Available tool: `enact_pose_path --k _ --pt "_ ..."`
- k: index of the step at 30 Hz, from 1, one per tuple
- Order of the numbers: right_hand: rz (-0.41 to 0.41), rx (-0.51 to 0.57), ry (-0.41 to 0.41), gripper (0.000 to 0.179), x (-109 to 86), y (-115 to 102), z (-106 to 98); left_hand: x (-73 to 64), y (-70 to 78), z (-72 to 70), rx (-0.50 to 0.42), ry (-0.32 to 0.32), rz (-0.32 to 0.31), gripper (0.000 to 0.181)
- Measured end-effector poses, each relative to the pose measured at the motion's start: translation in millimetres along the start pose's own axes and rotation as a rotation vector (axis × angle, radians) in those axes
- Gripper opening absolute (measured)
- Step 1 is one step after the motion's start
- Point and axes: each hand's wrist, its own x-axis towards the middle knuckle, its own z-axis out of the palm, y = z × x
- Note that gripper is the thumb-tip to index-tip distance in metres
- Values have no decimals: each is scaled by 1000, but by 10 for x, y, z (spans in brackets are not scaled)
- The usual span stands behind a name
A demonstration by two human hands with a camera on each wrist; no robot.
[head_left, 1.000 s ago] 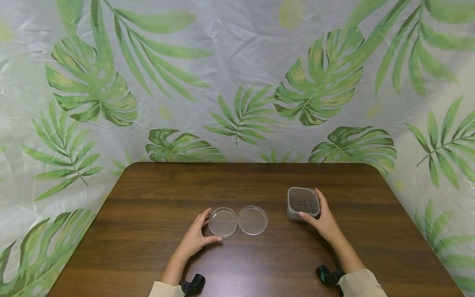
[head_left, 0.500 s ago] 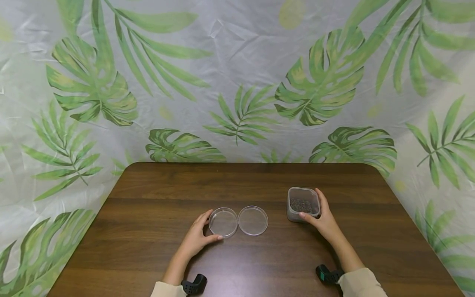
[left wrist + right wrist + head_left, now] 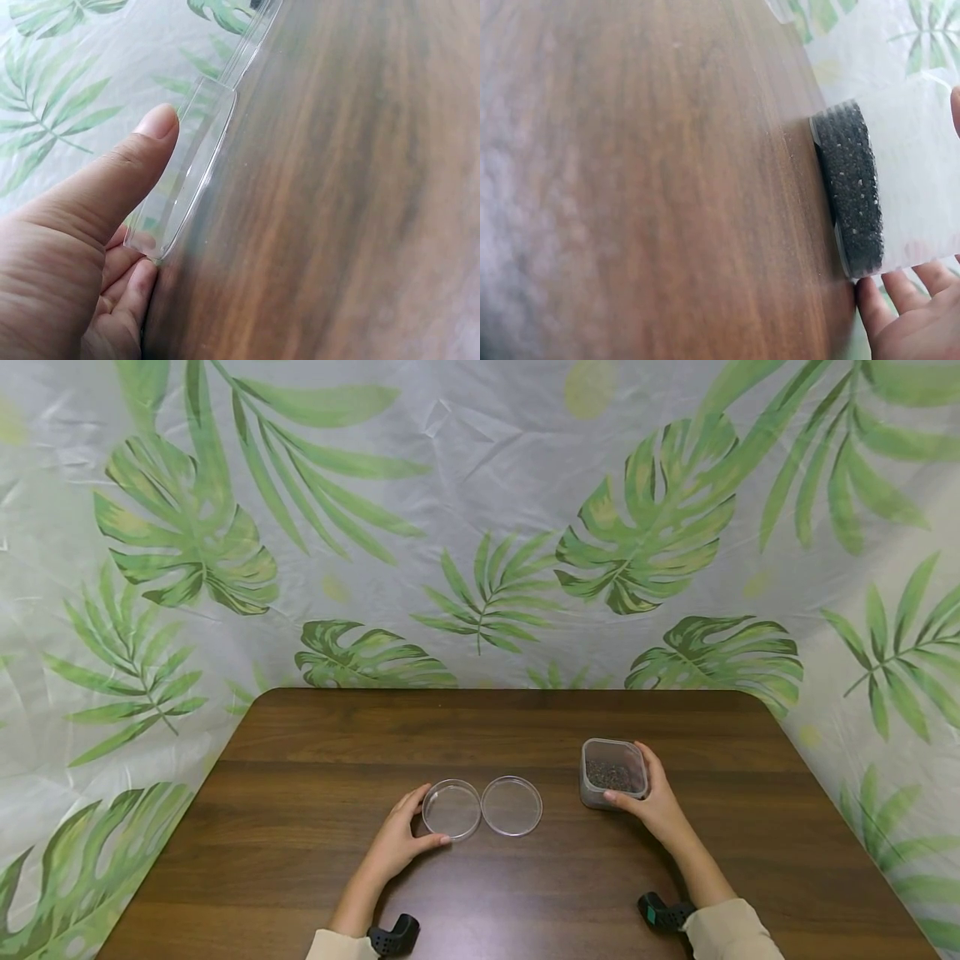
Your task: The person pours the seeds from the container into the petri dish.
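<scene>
Around the left side of a clear petri dish curves my left hand, thumb at the near rim and fingers at the far left. The left wrist view has the thumb against the dish wall. A matching clear round dish or lid lies right beside it, edges touching or nearly so. My right hand grips a clear square plastic tub standing upright, thumb in front and fingers behind. In its bottom lies dark, speckled granular stuff, perhaps soil; its top is uncovered.
Everything stands on a dark brown wooden table with rounded far corners. Behind it hangs a pale, leaf-printed curtain. Each wrist wears a black camera strap below the hand.
Almost nothing differs. The left hand has shifted very slightly to the right against the dish; the right hand and the tub stay in place.
</scene>
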Motion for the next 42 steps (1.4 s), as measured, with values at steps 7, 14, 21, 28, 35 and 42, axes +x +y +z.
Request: enact_pose_path --k 7,14,21,28,35,42 --pt "29 59 -2 94 -28 -116 6 0 -7 2 -3 -7 -8 87" --pt "4 48 28 91 -27 -23 22 6 -9 4 -4 -5 -5 86" --pt "1 17 58 93 -29 -31 34 2 -5 5 0 8 -4 85" --pt "-15 15 60 94 -20 -74 44 -1 3 3 7 3 -8 84" --pt "-28 6 72 95 -9 -120 52 7 14 2 2 7 -2 84" --pt "-53 26 72 93 -10 -166 69 -1 3 4 2 9 -6 84"
